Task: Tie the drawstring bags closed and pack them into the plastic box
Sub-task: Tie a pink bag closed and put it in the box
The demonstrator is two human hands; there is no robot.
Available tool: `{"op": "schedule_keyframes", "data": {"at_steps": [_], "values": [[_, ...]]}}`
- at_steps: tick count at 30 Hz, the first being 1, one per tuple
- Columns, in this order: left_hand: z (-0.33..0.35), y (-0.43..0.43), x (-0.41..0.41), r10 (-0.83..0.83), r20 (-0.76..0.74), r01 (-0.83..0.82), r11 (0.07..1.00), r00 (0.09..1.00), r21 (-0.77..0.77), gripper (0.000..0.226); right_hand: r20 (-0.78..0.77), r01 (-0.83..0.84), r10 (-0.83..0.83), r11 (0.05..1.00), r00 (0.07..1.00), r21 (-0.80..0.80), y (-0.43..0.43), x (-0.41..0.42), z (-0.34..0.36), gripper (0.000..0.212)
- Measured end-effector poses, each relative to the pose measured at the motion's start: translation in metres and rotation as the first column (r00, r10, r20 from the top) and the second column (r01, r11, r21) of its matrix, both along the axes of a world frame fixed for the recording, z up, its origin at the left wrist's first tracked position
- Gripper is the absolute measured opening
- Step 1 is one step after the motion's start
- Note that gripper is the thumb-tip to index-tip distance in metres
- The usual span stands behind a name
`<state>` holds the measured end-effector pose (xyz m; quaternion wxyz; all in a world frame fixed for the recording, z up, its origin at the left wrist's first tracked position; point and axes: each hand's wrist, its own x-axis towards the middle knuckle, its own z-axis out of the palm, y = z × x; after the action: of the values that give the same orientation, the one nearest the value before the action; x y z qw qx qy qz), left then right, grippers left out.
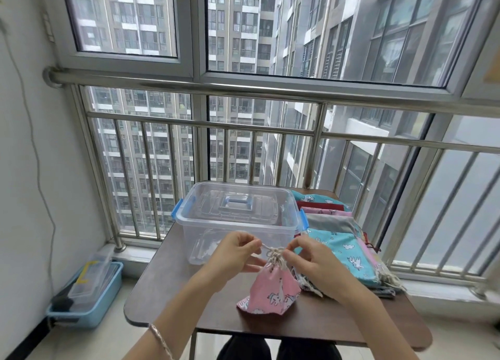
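Note:
A pink drawstring bag (273,289) with a white animal print stands on the brown table (173,292), its neck gathered under a knot of pale cord (274,254). My left hand (238,251) pinches one cord end to the left of the knot. My right hand (313,259) pinches the cord on the knot's right side. Just behind them stands the clear plastic box (238,219) with blue clips, open at the top, its lid with a blue handle seen through it. A pile of flat drawstring bags (341,246) in teal, grey, pink and red lies to the right.
A steel railing (243,127) and windows close off the far side of the table. On the floor at the left sits a light blue bin (89,300) holding a clear case. A cable (40,186) hangs down the left wall. My dark-clothed knees show under the table's near edge.

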<state>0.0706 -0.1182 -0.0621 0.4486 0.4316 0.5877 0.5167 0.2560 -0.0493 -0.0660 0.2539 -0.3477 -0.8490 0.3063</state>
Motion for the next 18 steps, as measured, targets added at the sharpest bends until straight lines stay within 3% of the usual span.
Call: {"op": "schedule_keyframes", "data": {"at_steps": [3, 8, 13, 18], "values": [[0.005, 0.002, 0.002, -0.014, 0.033, 0.014, 1.0, 0.999, 0.001, 0.013, 0.057, -0.061, 0.067, 0.994, 0.996, -0.087, -0.01, -0.005, 0.005, 0.048], [0.014, 0.007, 0.0, -0.035, 0.044, 0.033, 0.999, 0.998, 0.036, 0.018, -0.028, -0.042, 0.044, 0.997, 0.999, 0.067, -0.007, -0.017, 0.023, 0.009], [0.035, 0.017, -0.014, -0.103, -0.038, 0.103, 0.995, 0.994, 0.004, 0.025, -0.231, -0.118, 0.116, 0.993, 0.966, 0.005, 0.005, -0.023, 0.077, 0.013], [0.062, 0.028, -0.028, -0.137, -0.08, 0.134, 0.99, 0.987, -0.048, 0.027, -0.581, -0.304, 0.159, 0.939, 0.798, -0.161, 0.027, -0.04, 0.129, 0.015]]}}
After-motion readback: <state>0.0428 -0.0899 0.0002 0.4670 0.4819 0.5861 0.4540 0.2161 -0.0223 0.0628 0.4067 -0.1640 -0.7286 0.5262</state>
